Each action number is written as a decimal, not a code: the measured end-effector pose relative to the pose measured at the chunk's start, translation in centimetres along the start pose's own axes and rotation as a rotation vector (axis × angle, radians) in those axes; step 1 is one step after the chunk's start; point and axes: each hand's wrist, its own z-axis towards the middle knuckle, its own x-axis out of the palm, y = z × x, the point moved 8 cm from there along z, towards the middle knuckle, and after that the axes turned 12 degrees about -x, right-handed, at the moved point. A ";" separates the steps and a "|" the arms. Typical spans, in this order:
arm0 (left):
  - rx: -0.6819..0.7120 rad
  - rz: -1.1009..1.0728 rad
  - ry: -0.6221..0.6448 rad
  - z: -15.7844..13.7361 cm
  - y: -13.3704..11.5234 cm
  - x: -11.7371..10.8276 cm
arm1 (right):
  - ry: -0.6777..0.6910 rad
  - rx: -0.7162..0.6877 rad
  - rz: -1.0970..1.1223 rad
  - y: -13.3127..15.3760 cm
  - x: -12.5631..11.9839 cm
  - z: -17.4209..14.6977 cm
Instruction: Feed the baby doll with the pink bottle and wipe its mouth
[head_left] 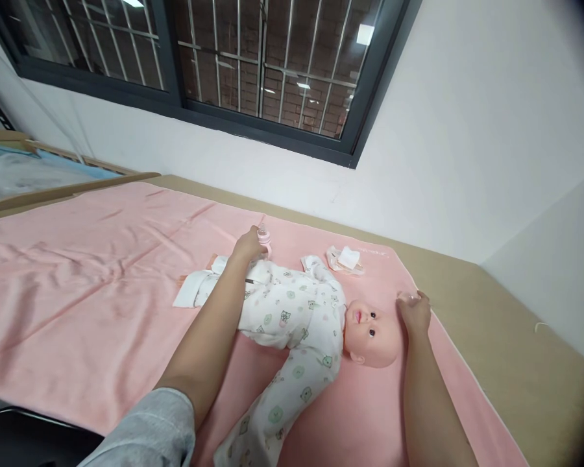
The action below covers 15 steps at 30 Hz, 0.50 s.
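A baby doll (372, 334) in a white printed outfit (292, 305) lies on its back on a pink blanket (92, 259), its head toward the right. Beyond the doll's body, my left hand (250, 246) is closed around a small baby bottle (265, 237) with a pink collar and clear teat, held upright. To the right of the doll's head, my right hand (416, 312) pinches a small clear piece (409, 297), perhaps a bottle cap; its exact shape is partly hidden by the fingers.
A crumpled clear packet with white tissue (349, 259) lies on the blanket past the doll's shoulder. The tan tabletop (506, 311) shows along the back and right, against a white wall (467, 130). At left is a wooden-edged tray (73, 194) with plastic-covered contents.
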 end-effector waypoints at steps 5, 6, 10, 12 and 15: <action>-0.020 0.001 0.027 -0.2 0.0 0.0 | -0.015 -0.019 0.021 -0.3 0.2 0.1; -0.025 0.004 0.029 -0.3 -0.1 0.0 | -0.021 -0.026 0.027 -0.4 0.3 0.2; -0.052 0.034 0.040 -0.5 -0.2 -0.3 | -0.063 -0.049 0.062 -0.3 0.4 0.2; -0.066 0.056 0.031 -0.7 -0.3 -0.9 | -0.109 -0.059 0.076 0.0 0.1 0.1; -0.040 0.087 -0.009 -1.8 -0.9 -3.1 | -0.238 -0.139 0.096 1.2 -1.1 -0.2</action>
